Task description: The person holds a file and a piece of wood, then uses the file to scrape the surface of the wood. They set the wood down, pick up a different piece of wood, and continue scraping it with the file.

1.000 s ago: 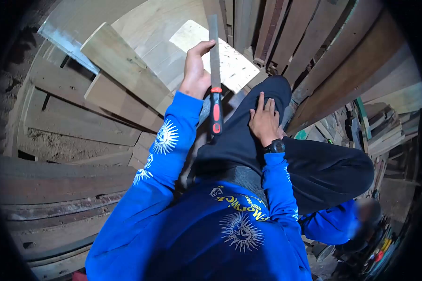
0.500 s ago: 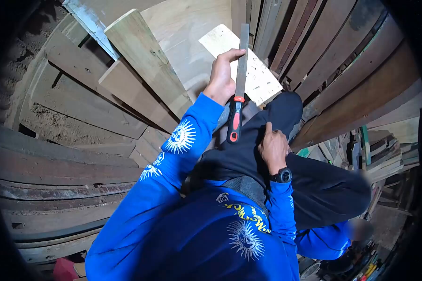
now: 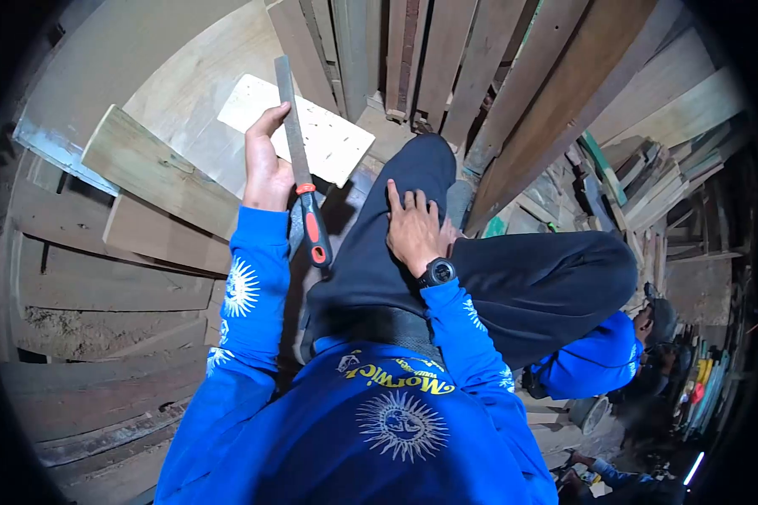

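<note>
My left hand [image 3: 269, 164] holds a flat metal file [image 3: 295, 135] by its blade, thumb on the edge. The file's red and black handle [image 3: 313, 227] points down toward my lap. Behind the blade lies a pale rectangular board [image 3: 333, 139] with small dark marks. My right hand [image 3: 413, 227], with a black watch [image 3: 439, 272] at the wrist, rests on my dark-trousered thigh, fingers spread and holding nothing.
Wooden planks [image 3: 164, 172] lean at the left, and more boards [image 3: 556, 109] stand at the front right. Scrap wood [image 3: 657, 189] is piled at the right. Another person in a blue top [image 3: 594, 358] is at the lower right.
The view has swung to the right, so the file, board and both hands appear further left. The fingers of my right hand have spread out on the thigh.
</note>
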Tool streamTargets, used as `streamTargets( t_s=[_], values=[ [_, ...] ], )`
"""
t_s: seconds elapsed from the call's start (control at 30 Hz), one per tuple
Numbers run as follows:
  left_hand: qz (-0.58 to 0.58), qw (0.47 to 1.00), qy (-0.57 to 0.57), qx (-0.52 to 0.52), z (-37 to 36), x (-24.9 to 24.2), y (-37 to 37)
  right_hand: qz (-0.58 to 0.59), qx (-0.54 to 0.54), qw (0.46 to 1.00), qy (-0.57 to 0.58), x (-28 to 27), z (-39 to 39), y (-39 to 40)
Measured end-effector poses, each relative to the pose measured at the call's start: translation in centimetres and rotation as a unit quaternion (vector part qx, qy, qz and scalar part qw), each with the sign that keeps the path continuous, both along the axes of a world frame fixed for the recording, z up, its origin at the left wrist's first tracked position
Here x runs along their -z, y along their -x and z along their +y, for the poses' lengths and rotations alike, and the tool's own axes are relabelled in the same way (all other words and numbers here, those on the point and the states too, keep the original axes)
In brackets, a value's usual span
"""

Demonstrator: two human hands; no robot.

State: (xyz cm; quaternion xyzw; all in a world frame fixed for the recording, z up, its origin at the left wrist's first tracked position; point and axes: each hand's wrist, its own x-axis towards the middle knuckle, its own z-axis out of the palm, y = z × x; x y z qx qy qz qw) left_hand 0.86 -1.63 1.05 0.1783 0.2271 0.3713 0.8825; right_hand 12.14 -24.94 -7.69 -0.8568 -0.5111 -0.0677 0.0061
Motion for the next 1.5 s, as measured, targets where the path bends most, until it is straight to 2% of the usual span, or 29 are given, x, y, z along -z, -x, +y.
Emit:
streamTargets(
  t_s=[0.07, 0.1, 0.13, 0.27, 0.67, 0.73, 0.87, 0.93, 1.0, 1.07, 1.13, 1.2, 1.27, 1.33, 1.4, 1.5],
  values=[
    [-0.002, 1.0, -0.027, -0.008, -0.1, -0.3, -0.1, 0.006, -0.001, 1.0, 0.023, -1.0, -0.1, 0.4],
    [0.031, 0.998, -0.051, -0.021, 0.3, 0.4, -0.2, -0.032, -0.019, 0.999, -0.022, -0.4, -0.3, 0.5],
    [0.048, 0.997, -0.034, -0.055, 0.4, 0.5, -0.6, -0.034, -0.017, 0.999, 0.003, -0.1, -0.5, 0.6],
    [0.027, 0.999, -0.037, -0.028, -0.4, -0.5, -0.2, 0.009, 0.005, 0.999, 0.04, -2.7, -0.4, 1.1],
    [0.049, 0.997, -0.042, -0.036, -0.6, -0.7, -0.2, 0.044, -0.01, 0.996, 0.075, -2.9, -0.1, 0.8],
    [0.02, 0.999, -0.04, -0.024, -0.3, -0.4, -0.3, 0.057, -0.016, 0.997, 0.041, -3.2, -0.3, 0.8],
    [0.046, 0.997, -0.05, -0.044, 0.0, -0.1, -0.4, 0.051, -0.021, 0.998, 0.03, -1.9, -0.4, 0.6],
    [0.04, 0.998, -0.041, -0.025, -0.4, -0.6, -0.1, 0.079, -0.006, 0.995, 0.062, -2.0, -0.5, 1.2],
    [0.027, 0.999, -0.037, -0.026, 0.0, 0.1, -0.4, 0.038, -0.022, 0.999, 0.009, -1.6, -1.1, 1.8],
    [0.026, 0.999, -0.017, -0.021, 0.1, 0.1, -0.5, 0.07, -0.005, 0.997, 0.043, -1.4, -1.1, 1.2],
    [0.047, 0.997, -0.047, -0.046, -0.5, -0.5, -0.2, -0.007, -0.016, 1.0, -0.013, -0.9, -1.1, 0.5],
    [0.032, 0.996, -0.078, -0.039, 0.2, 0.4, -0.1, 0.07, 0.009, 0.997, 0.034, -2.8, -0.3, 0.5],
    [0.023, 1.0, -0.01, -0.018, 0.4, 0.0, -0.2, 0.025, 0.008, 0.999, -0.036, 0.1, -0.7, -0.6],
    [0.044, 0.997, -0.054, -0.041, 0.5, 0.2, -0.3, 0.056, 0.028, 0.998, -0.017, 0.1, -0.1, -1.7],
    [0.063, 0.995, -0.058, -0.044, 0.3, -0.1, -0.2, 0.033, 0.025, 0.998, -0.055, 0.2, 0.2, -2.7],
    [0.051, 0.997, -0.049, -0.03, 0.1, -0.1, 0.0, 0.052, 0.007, 0.998, -0.041, -0.6, 1.0, -3.3]
  ],
)
